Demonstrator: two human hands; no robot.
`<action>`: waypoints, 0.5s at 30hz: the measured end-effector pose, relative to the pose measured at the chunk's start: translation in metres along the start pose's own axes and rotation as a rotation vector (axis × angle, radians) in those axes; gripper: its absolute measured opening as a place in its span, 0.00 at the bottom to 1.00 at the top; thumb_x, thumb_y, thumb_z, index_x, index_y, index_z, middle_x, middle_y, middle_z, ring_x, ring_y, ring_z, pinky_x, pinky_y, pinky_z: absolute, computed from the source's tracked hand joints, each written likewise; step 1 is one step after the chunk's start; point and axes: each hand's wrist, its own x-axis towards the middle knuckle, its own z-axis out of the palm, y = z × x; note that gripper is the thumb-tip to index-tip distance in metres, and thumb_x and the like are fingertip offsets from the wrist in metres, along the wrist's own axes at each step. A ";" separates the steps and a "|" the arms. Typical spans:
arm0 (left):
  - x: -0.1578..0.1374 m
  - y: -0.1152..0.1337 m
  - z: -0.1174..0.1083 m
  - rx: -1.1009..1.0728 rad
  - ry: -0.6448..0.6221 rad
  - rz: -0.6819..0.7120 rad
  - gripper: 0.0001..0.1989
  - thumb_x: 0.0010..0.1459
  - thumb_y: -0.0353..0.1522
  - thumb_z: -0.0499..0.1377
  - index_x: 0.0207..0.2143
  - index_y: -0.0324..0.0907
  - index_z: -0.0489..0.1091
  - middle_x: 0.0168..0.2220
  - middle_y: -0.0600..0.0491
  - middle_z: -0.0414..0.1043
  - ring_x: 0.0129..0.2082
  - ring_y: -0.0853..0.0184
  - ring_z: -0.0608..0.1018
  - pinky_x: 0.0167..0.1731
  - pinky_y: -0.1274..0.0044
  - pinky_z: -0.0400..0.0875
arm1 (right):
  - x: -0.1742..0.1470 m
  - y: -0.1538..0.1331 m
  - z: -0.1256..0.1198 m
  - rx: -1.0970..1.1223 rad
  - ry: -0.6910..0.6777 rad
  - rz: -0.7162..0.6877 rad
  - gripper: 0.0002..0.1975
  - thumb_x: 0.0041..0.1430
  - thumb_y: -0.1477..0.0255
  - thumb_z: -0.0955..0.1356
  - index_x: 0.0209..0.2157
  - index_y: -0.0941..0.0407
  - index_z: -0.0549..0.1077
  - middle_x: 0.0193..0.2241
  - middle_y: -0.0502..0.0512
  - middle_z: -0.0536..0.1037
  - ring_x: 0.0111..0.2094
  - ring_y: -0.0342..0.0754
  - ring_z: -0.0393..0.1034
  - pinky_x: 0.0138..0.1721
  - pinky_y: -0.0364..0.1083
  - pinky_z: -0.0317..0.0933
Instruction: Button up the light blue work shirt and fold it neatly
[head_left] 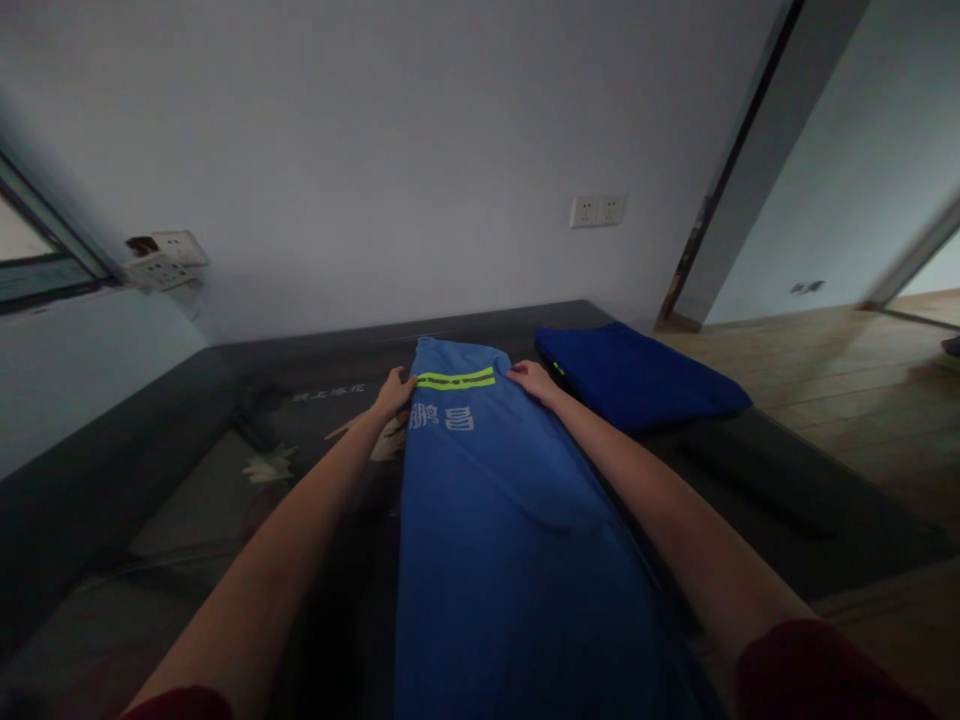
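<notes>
A long blue work garment (480,520), folded lengthwise, runs from near my body toward the wall on a dark, glossy surface. Across its far end goes a yellow-green strip (457,379) with dark lettering, and grey characters (459,418) are printed just below. My left hand (394,392) has its fingers closed on the garment's left edge beside the strip. On the opposite edge, my right hand (531,379) pinches the cloth between thumb and fingers. Whether this is a shirt or a jacket I cannot tell.
A darker blue folded cloth (645,378) lies to the right of my right hand. The dark surface (247,365) meets a pale wall with sockets (598,211). A window (45,240) is at the left; wooden floor (795,365) shows at the right.
</notes>
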 end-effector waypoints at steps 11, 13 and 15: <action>-0.129 0.012 -0.044 0.082 -0.113 0.345 0.18 0.55 0.33 0.56 0.49 0.39 0.68 0.51 0.45 0.68 0.53 0.59 0.70 0.52 0.66 0.66 | -0.173 0.014 -0.085 0.267 -0.195 -0.213 0.13 0.55 0.68 0.68 0.42 0.56 0.74 0.43 0.56 0.77 0.46 0.49 0.70 0.52 0.52 0.60; -0.161 0.020 -0.054 0.118 -0.175 0.533 0.16 0.56 0.35 0.54 0.46 0.41 0.69 0.49 0.47 0.70 0.53 0.59 0.70 0.53 0.64 0.65 | -0.210 0.012 -0.102 0.288 -0.218 -0.182 0.13 0.54 0.65 0.69 0.40 0.56 0.75 0.41 0.56 0.78 0.43 0.50 0.72 0.49 0.52 0.63; -0.187 0.028 -0.069 0.152 -0.230 0.671 0.15 0.58 0.36 0.52 0.45 0.42 0.70 0.48 0.48 0.71 0.52 0.60 0.71 0.54 0.63 0.65 | -0.244 0.011 -0.115 0.309 -0.212 -0.120 0.15 0.54 0.62 0.69 0.40 0.57 0.75 0.37 0.57 0.79 0.38 0.50 0.73 0.42 0.51 0.68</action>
